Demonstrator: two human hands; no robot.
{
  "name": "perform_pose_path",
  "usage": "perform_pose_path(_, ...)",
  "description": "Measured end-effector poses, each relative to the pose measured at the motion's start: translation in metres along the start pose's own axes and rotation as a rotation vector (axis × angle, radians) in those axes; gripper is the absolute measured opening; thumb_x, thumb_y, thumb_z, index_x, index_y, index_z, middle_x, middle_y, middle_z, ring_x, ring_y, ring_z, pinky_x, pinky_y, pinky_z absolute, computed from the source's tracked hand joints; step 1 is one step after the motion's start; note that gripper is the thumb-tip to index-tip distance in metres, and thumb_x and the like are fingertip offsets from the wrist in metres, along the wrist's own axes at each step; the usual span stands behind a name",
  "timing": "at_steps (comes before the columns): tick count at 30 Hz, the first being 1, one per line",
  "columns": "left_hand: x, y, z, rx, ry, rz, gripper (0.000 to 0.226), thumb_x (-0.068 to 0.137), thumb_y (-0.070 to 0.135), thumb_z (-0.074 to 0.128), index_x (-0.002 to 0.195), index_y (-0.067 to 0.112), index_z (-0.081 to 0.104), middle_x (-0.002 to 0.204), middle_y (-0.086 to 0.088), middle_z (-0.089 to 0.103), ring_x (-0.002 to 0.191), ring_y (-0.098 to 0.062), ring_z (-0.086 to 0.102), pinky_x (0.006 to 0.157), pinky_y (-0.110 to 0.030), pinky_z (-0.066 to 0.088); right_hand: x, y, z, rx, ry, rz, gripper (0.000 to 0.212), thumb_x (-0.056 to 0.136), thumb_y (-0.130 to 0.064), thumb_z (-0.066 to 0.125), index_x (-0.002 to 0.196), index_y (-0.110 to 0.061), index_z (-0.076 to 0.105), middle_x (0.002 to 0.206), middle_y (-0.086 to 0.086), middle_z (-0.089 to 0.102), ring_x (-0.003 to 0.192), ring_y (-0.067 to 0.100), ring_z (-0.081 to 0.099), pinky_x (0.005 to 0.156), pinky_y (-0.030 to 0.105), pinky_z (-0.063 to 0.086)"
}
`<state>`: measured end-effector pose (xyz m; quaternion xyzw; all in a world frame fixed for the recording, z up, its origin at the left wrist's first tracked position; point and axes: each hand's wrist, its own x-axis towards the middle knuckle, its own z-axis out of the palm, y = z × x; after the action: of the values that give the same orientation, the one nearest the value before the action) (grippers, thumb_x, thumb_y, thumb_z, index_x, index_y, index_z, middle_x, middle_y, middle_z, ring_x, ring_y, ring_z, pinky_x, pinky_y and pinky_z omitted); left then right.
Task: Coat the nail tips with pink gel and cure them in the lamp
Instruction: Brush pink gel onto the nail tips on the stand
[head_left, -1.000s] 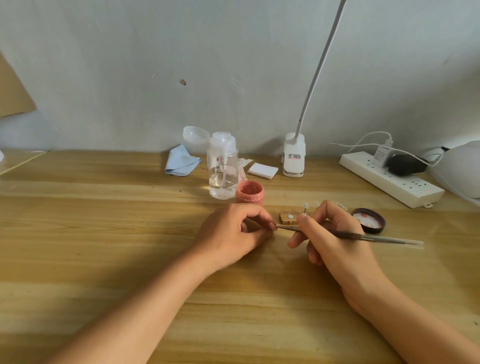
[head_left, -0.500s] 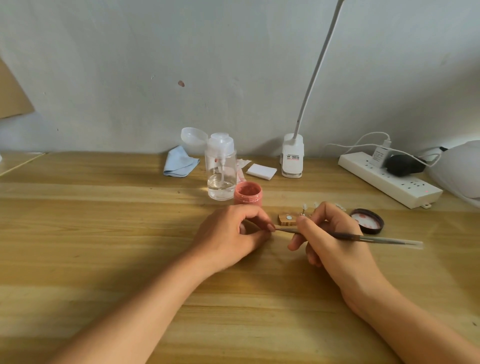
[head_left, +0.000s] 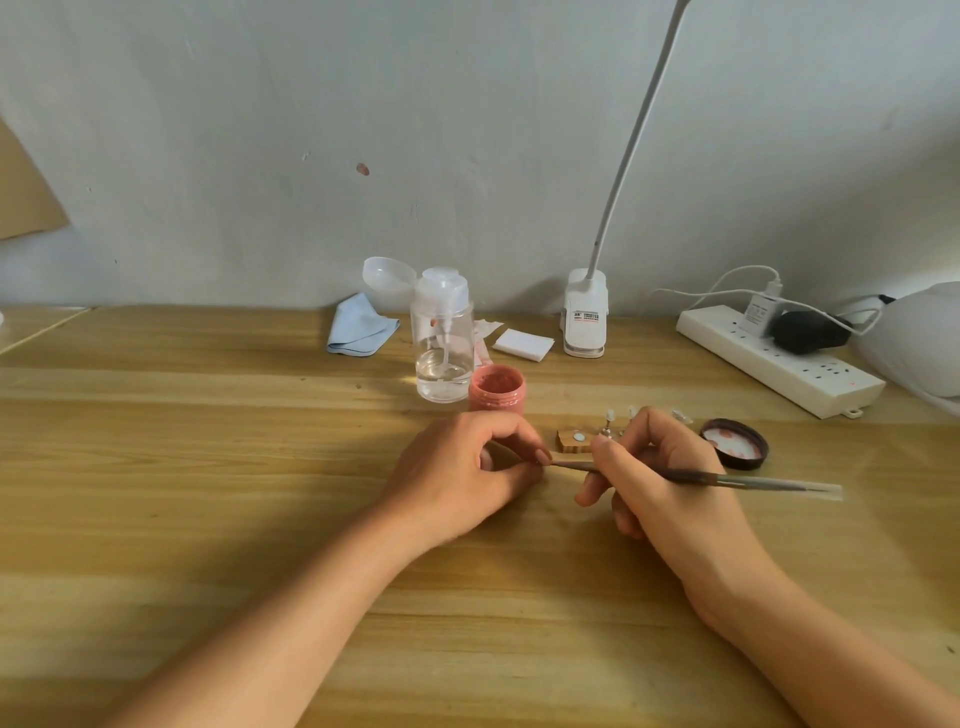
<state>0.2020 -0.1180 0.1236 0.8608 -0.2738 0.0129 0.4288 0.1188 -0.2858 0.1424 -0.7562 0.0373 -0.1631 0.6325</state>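
My left hand (head_left: 462, 470) rests on the wooden table, its thumb and forefinger pinched on a small pinkish nail tip (head_left: 543, 457) that is mostly hidden by the fingers. My right hand (head_left: 660, 483) grips a thin brush (head_left: 748, 482) like a pen, and the bristle end touches the pinched tip. The open jar of pink gel (head_left: 497, 388) stands just behind my left hand. A small wooden holder (head_left: 571, 440) with pale nail tips (head_left: 609, 417) on stands sits behind my right hand, partly covered. The white curing lamp (head_left: 917, 343) shows at the right edge.
The jar's lid (head_left: 733, 445) lies upside down right of the holder. A clear pump bottle (head_left: 442, 343), blue cloth (head_left: 361, 325), white pads (head_left: 522, 344) and a clip lamp (head_left: 586, 318) stand along the wall. A power strip (head_left: 779, 359) with plugs lies at back right.
Both hands stay in the same pose with the brush tip at the pinched nail tip. Only the view shifts slightly.
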Motion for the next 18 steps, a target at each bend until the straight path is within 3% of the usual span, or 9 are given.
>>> perform_pose_path(8, -0.0003, 0.0027, -0.0011, 0.036, 0.0, 0.002, 0.019, 0.083, 0.025, 0.077, 0.075, 0.04, 0.068, 0.061, 0.035, 0.059, 0.044, -0.002, 0.04, 0.05, -0.019, 0.028, -0.001, 0.0005, 0.0012, 0.013, -0.017, -0.047, 0.029, 0.094, -0.014, 0.061, 0.086, 0.009, 0.047, 0.069, 0.012, 0.073, 0.043, 0.013, 0.046, 0.043, 0.019, 0.04)
perform_pose_path(11, 0.0007, 0.0014, -0.0011, 0.01, -0.002, -0.008, 0.014, 0.083, 0.026, 0.078, 0.078, 0.037, 0.071, 0.068, 0.031, 0.063, 0.046, -0.002, 0.041, 0.054, -0.023, 0.032, -0.0008, 0.0007, 0.0016, 0.016, -0.037, -0.051, 0.029, 0.095, -0.013, 0.061, 0.086, 0.01, 0.046, 0.07, 0.011, 0.073, 0.043, 0.012, 0.046, 0.043, 0.018, 0.039)
perform_pose_path(18, 0.0008, 0.0019, -0.0018, 0.019, -0.009, -0.018, 0.008, 0.083, 0.029, 0.077, 0.082, 0.036, 0.073, 0.054, 0.034, 0.055, 0.047, -0.001, 0.041, 0.052, -0.02, 0.029, -0.0009, 0.0016, 0.0024, -0.002, -0.052, -0.055, 0.03, 0.094, -0.017, 0.063, 0.087, 0.008, 0.048, 0.071, 0.009, 0.074, 0.042, 0.01, 0.047, 0.043, 0.016, 0.04)
